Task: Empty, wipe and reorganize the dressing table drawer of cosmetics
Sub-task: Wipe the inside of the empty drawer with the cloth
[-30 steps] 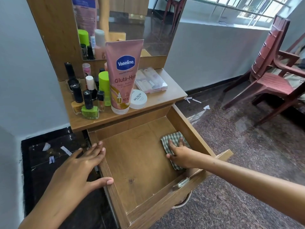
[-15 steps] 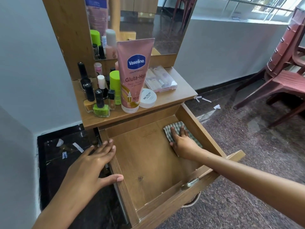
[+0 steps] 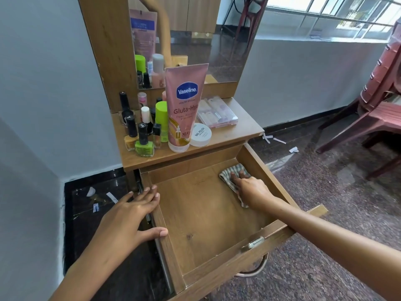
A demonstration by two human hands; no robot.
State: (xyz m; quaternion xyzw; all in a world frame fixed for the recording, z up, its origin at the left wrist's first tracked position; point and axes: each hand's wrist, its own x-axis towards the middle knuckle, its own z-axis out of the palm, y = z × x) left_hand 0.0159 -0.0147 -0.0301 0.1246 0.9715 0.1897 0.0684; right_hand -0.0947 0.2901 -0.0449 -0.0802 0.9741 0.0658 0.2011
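The wooden drawer (image 3: 201, 216) stands pulled out, with only a checked cloth (image 3: 229, 170) inside at its far right corner. My right hand (image 3: 249, 189) presses flat on that cloth with straight fingers. My left hand (image 3: 130, 216) rests on the drawer's left wall, fingers outside and thumb over the rim. On the tabletop (image 3: 243, 124) stand a pink Vaseline tube (image 3: 184, 105), a white nail polish remover tub (image 3: 200, 135), a clear plastic case (image 3: 217, 112), a green-capped bottle (image 3: 161, 120) and several nail polish bottles (image 3: 143, 140).
A mirror (image 3: 195, 40) rises behind the cosmetics. Dark red plastic chairs (image 3: 377, 101) stand at the right. Bits of paper (image 3: 273, 139) lie on the floor on both sides. A grey wall (image 3: 43, 105) closes off the left.
My right hand has slid the cloth along the drawer's right side toward the far corner. My left hand stays on the left wall. The view has shifted slightly.
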